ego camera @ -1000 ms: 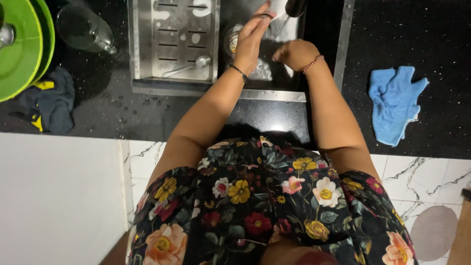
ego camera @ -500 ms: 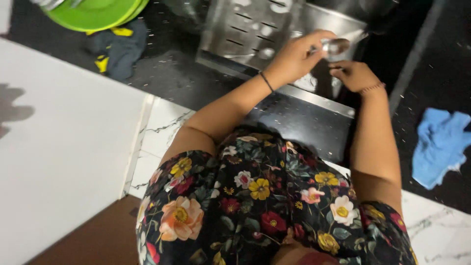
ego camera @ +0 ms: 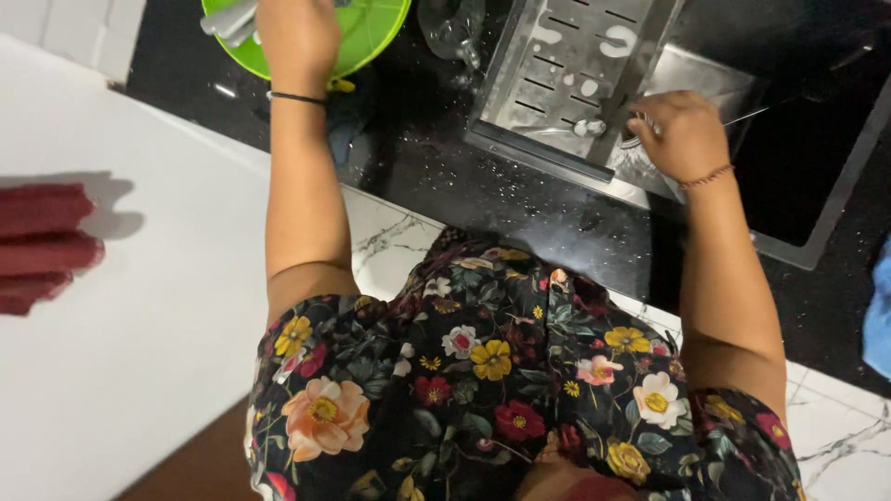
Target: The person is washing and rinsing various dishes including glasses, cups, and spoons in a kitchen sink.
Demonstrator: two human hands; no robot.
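Reaching to 12 o'clock, the left hand point(ego camera: 295, 35) hangs over a lime-green plastic bowl point(ego camera: 371, 42) at the top edge of the view; only its back shows, so whether it is clenched or released cannot be told. At about 9 o'clock from that hand, some metal utensils point(ego camera: 230, 20) lie in the bowl, touching its rim. A thin black band circles the left wrist. Just below the bowl, a dark blue cloth point(ego camera: 342, 125) with a scrap of yellow lies crumpled on the wet black tabletop point(ego camera: 520, 209).

The right hand point(ego camera: 680, 134) sits at 1 o'clock, curled at the near edge of a steel sink point(ego camera: 715, 79); its fingertips are bent inward over something small and metallic, too hidden to name, and a firm grasp cannot be confirmed. A red-brown thread bracelet rings that wrist. Immediately at 9 o'clock of this hand lies a slotted steel drain tray point(ego camera: 571, 70), flecked with white suds. Between tray and bowl, an upturned clear glass vessel point(ego camera: 447, 30) rests on the tabletop.

Nearer the camera, a floral black garment point(ego camera: 483, 380) fills 6 o'clock, above white marble flooring point(ego camera: 390, 246). A folded dark red cloth point(ego camera: 42, 246) lies at 9 o'clock, and a blue cloth point(ego camera: 880, 315) edges in at 3 o'clock.
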